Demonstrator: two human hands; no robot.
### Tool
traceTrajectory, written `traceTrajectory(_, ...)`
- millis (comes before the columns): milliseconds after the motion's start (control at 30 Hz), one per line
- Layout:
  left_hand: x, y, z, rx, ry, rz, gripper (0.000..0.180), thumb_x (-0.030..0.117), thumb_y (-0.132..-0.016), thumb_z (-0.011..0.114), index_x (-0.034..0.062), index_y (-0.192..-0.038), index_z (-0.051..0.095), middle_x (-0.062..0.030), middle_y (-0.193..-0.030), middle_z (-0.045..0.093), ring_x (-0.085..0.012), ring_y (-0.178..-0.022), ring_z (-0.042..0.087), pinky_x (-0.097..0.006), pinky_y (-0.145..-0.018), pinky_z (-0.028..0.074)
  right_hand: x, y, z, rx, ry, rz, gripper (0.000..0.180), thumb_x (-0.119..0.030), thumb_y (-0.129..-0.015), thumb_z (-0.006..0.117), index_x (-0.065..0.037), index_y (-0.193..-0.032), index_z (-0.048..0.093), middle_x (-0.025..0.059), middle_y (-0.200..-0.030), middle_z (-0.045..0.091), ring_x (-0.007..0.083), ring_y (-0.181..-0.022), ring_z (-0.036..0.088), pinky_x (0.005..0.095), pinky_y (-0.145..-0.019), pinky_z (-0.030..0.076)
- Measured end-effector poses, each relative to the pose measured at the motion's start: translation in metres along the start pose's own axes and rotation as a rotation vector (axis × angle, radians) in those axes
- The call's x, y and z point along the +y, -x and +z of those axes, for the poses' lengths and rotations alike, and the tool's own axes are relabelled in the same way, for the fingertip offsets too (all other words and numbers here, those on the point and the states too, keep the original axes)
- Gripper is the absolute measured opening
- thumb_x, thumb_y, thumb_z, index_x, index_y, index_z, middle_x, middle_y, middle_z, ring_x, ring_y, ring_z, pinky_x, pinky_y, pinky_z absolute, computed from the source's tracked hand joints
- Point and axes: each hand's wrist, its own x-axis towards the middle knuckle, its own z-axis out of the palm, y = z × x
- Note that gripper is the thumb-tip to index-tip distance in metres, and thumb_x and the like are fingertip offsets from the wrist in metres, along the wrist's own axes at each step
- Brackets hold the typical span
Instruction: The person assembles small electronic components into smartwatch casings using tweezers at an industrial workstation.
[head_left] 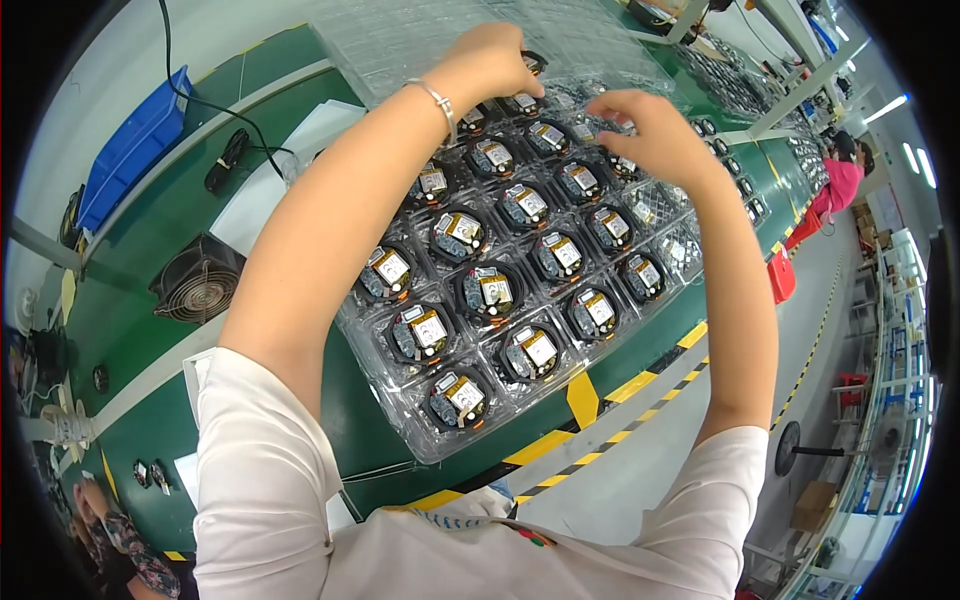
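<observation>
- The left hand (492,62) reaches to the far end of the clear plastic tray (420,440), fingers curled and pinched on a small round black part (534,62) at the tray's far edge.
- A thin bracelet (436,100) circles that wrist, just above the tray's far rows.
- The right hand (655,135) hovers over the tray's far right corner, fingers bent downward onto the compartments there; whether it grips anything I cannot tell.
- The tray holds rows of round black parts with yellow and white labels (490,290), one in each pocket; a few pockets under the right hand (650,205) look bare.
- The tray lies on a green workbench (150,240) whose edge nearest the person carries yellow and black striped tape (585,395).
- Left of the tray stands a small black fan (197,280), and farther left a blue bin (135,150).
- Beyond the tray's right corner, far along the bench, a person in a pink top (838,185) stands.
</observation>
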Motion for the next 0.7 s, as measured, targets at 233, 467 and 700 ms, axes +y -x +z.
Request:
traceTrajectory(233, 0.001, -0.026, 0.038, -0.036, 0.114, 0.192, 0.058, 0.041, -0.066, 0.079, 0.0029, -0.107, 0.066, -0.0200, -0.107, 0.065, -0.0340, -0.103, 0.061, -0.042, -0.088, 0.048, -0.027, 0.018, 0.029, 0.090, 0.036, -0.152, 0.029, -0.013, -0.078, 0.065, -0.004, -0.105, 0.063, 0.0156, -0.101, 0.062, 0.0347, -0.101, 0.057, 0.0409, -0.091, 0.045)
traceTrajectory(467, -0.009, -0.017, 0.042, -0.190, -0.035, 0.283, 0.031, 0.021, -0.084, 0.054, 0.0168, -0.112, 0.067, -0.0091, -0.116, 0.064, -0.0309, -0.105, 0.060, -0.041, -0.090, 0.048, 0.003, 0.071, 0.025, 0.106, -0.022, 0.070, 0.032, -0.008, -0.086, 0.059, -0.003, -0.118, 0.058, 0.0154, -0.119, 0.060, 0.0326, -0.113, 0.055, 0.0384, -0.098, 0.041)
traceTrajectory(700, -0.004, 0.005, 0.034, -0.095, -0.225, 0.307, 0.033, 0.028, -0.091, 0.049, 0.0201, -0.119, 0.063, -0.0053, -0.132, 0.053, -0.0321, -0.124, 0.047, -0.046, -0.099, 0.043, 0.015, 0.070, 0.034, 0.133, -0.205, 0.051, 0.031, 0.000, -0.085, 0.051, -0.003, -0.115, 0.058, 0.0168, -0.124, 0.058, 0.0327, -0.121, 0.051, 0.0368, -0.102, 0.039)
